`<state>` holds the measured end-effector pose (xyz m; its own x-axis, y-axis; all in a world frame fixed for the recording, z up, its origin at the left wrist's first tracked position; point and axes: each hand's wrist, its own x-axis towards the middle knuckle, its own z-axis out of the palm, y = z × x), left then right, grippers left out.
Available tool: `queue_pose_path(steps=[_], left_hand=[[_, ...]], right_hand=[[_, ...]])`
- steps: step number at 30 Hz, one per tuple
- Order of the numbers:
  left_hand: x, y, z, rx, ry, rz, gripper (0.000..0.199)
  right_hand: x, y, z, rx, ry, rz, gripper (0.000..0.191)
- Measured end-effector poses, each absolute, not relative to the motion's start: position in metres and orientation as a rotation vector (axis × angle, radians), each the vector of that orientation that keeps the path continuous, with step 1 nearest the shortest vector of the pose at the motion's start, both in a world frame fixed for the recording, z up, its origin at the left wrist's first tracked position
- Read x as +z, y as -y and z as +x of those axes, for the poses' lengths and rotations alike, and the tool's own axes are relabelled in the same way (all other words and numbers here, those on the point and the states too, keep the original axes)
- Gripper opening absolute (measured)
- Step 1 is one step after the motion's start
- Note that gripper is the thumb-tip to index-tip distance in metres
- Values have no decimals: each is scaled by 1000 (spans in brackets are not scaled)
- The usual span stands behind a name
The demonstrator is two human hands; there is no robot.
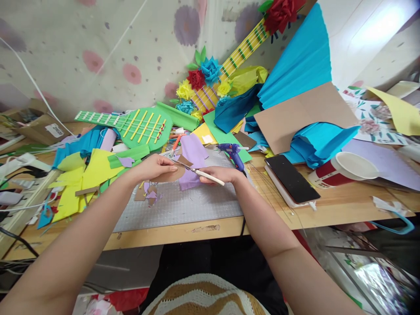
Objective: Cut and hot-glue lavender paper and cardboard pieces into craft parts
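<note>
My left hand (pixel 156 168) pinches a piece of brown cardboard (pixel 171 176) with a rounded edge, above the grey cutting mat (pixel 197 208). White-handled scissors (pixel 211 176) are in my right hand (pixel 218 173), and their blades point left, at the cardboard's upper edge. Purple paper (pixel 193 153) lies behind and beneath the scissors. Small purple and brown scraps (pixel 151 194) sit on the mat below my left hand. A blue glue gun (pixel 233 154) rests just behind my right hand.
A green paper instrument (pixel 144 129) and yellow paper (pixel 98 168) lie at the left. Behind, a flowered yellow instrument (pixel 203 96) leans on the wall. At the right are a black phone (pixel 292 178), a paper cup (pixel 344 168), blue crepe paper (pixel 318 142) and large cardboard (pixel 305 111).
</note>
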<state>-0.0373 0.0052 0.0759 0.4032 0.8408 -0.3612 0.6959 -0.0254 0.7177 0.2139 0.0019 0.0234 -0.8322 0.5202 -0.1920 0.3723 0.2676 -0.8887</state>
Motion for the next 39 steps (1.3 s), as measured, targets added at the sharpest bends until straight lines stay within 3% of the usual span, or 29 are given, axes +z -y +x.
queue_pose_path(steps=[15,20,25,27,29,32,35,37,39], left_hand=[[65,-8,-35,485,-1403,1877,33],[68,-6,-28,333,-1325,1909,32],[67,-5,-10,300,-1261,2061,23],[59,-8,-6,574,-1369,2091,25],[47,-10,-3,1122,-1478,1980,37],[26,-8,9,1773,-1495,1443,49],[6,-1,30,1608,-1203,1001,43],[-3,3,41,1333,-1084,905,41],[-9,6,46,1280,-1083,853,39]], right_hand=[[17,-6,214,1723,2015,-1002,47],[15,-6,207,1470,1813,-1034,41],[13,-2,194,1494,1702,-975,43],[11,-4,191,1427,1627,-1053,43],[10,-6,189,1337,1528,-1140,43],[8,-9,185,1232,1405,-1198,46],[3,-9,182,1189,1381,-1206,49],[2,-9,183,1151,1482,-1242,48],[3,-8,188,1054,1672,-1347,46]])
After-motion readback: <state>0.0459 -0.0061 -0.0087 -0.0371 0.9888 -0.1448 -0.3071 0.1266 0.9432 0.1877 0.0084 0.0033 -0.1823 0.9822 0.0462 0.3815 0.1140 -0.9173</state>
